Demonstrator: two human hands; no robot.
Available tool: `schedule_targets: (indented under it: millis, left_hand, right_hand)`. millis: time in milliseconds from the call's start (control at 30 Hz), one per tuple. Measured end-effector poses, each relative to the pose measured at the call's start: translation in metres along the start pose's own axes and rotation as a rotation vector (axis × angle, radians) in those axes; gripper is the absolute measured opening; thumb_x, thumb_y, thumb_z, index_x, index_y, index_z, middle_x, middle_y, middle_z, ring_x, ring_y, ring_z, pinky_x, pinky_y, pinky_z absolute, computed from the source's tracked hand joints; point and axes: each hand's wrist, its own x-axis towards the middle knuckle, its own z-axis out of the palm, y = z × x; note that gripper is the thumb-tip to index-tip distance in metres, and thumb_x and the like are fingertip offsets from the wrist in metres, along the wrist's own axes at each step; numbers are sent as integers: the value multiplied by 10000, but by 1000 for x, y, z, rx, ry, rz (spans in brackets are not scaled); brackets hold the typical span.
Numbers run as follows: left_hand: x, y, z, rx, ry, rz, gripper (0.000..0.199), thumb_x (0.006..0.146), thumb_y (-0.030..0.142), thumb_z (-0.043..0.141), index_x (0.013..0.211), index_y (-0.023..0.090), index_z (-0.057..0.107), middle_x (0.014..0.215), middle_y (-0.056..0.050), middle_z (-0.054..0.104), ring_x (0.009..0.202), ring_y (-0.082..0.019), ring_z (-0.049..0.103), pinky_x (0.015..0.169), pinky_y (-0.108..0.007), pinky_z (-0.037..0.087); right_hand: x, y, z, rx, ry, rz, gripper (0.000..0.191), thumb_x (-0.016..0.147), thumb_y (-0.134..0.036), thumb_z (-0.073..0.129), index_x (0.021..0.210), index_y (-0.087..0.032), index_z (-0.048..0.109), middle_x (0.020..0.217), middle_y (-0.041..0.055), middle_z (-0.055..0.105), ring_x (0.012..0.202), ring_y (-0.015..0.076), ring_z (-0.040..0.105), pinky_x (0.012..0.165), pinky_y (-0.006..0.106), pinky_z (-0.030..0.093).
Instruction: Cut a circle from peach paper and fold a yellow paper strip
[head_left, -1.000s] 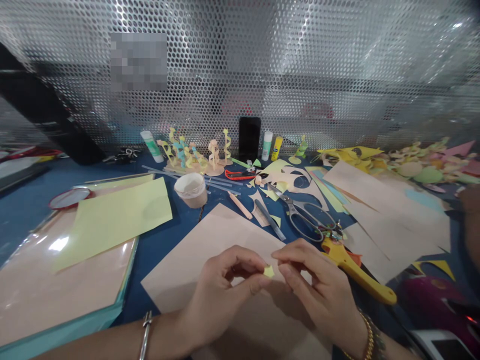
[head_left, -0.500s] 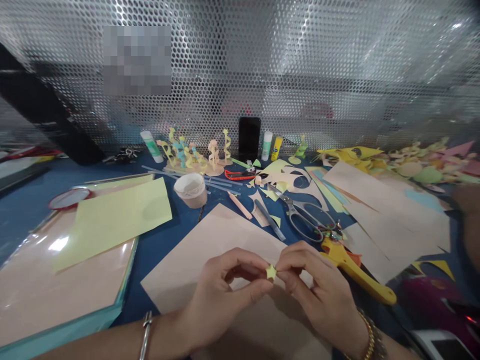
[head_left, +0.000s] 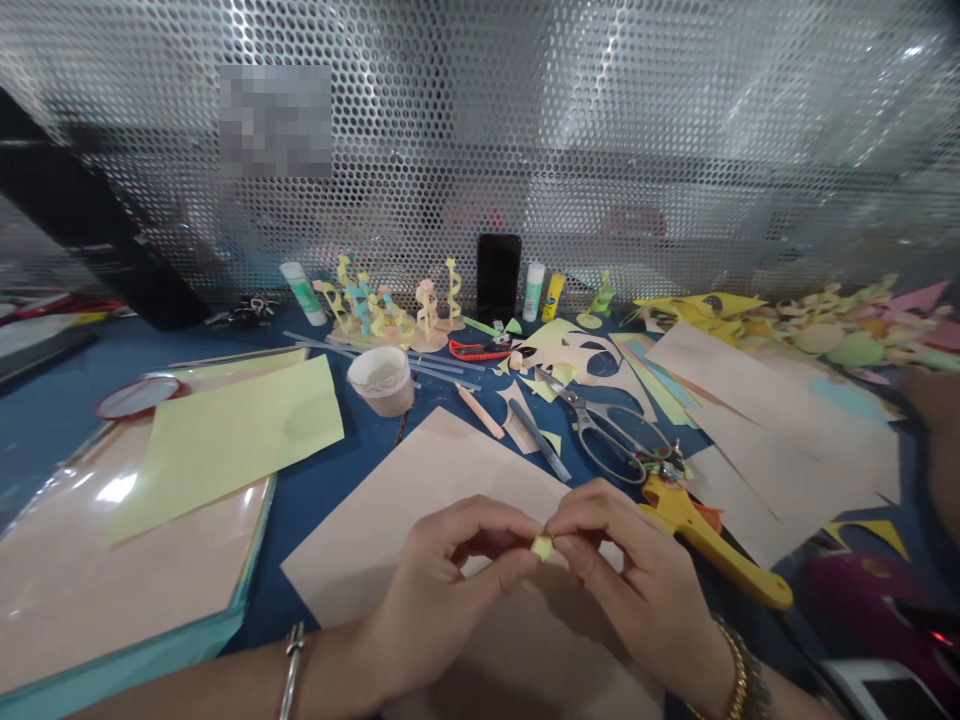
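A small yellow paper star [head_left: 541,547] is pinched between my two hands, low in the middle of the head view. My left hand [head_left: 450,570] grips its left side with thumb and index finger. From the right, the fingertips of my right hand [head_left: 630,570] close on it and partly cover its upper points. Beneath both hands lies a large pale pink sheet of paper [head_left: 390,510]. Scissors [head_left: 607,420] with grey handles and a yellow-handled tool [head_left: 720,550] lie beyond my right hand.
A paper cup [head_left: 382,385] stands left of centre. Behind it are paper spiral figures [head_left: 375,310], a glue stick [head_left: 304,295] and an upright phone [head_left: 499,278]. Paper sheets [head_left: 247,430] fill the left; scraps [head_left: 825,330] heap at right. Someone's arm [head_left: 937,440] shows at the right edge.
My right fingertips have shifted slightly left over the star, hiding more of its points. The star looks tilted compared with before. My left hand stays nearly in place.
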Motion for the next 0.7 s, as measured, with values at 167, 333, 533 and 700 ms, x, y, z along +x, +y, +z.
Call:
schedule_targets:
  millis: [167,333,533,700]
  left_hand:
    - [0,-3,-1,-30,15,-14,247,721,78,708,866,276,741,800,44,749,693,-68,681,637,-94,533]
    - [-1,-6,-2,-49,-27,-57,204,746,105,702,870,261,743,796,26,740,710,-89,681,670,-141,543]
    - [2,-3,-2,-80,13,-156,77,721,174,743,792,202,735,712,11,707,640,-90,635,599,-147,510]
    - [5,-2,-2,-123,38,-265,90,712,245,755,754,181,708,699,4,702,614,-97,624,579,-166,510]
  right_hand:
    - [1,-4,0,9,-29,64,120,916,-167,488,844,-223,567,789,-19,551,703,94,538,621,205,423]
    - [1,-5,1,216,-134,372,206,940,-358,462,829,-202,537,674,-28,516,563,90,494,517,209,392]
    - [0,-4,4,418,-201,596,323,902,-513,474,848,-197,518,521,-58,482,438,79,429,421,192,341]
    - [-1,-7,2,247,-146,433,212,897,-414,528,939,-212,575,732,0,592,557,98,536,497,207,429]
